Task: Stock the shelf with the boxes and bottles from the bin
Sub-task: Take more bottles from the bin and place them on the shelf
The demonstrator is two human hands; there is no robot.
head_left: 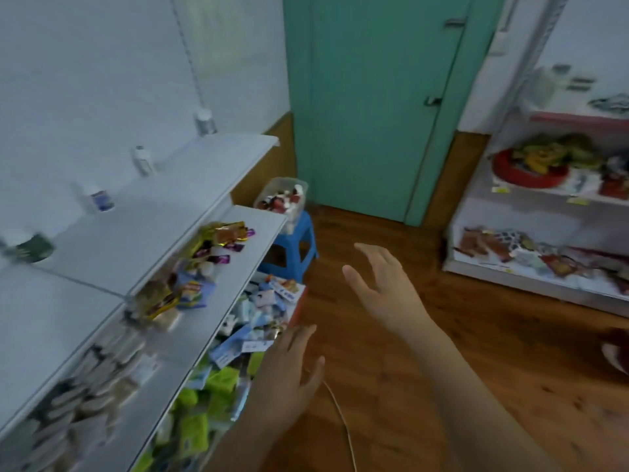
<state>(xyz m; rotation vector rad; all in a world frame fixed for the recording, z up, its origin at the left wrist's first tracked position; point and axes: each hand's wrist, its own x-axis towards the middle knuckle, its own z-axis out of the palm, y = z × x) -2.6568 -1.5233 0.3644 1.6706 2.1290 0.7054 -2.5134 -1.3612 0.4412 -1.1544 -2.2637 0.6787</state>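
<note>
A clear plastic bin (285, 185) of small bottles and boxes stands on a blue stool (295, 248) at the far end of the white shelf unit. The top shelf (163, 199) carries a few small bottles along the wall: one (205, 122) far, one (143, 160) nearer, one (101, 200) nearer still. My left hand (289, 373) hovers with straight fingers beside the lowest shelf's packets, holding nothing. My right hand (381, 287) is raised over the wooden floor, fingers spread and empty, pointing toward the stool. The picture is blurred.
The middle shelf (245, 264) holds candy wrappers and small packets; the bottom level is heaped with blue boxes and green packets (211, 386). A teal door (374, 107) is ahead. A second stocked shelf unit (544, 206) stands at right. A thin white cord (343, 420) crosses the floor.
</note>
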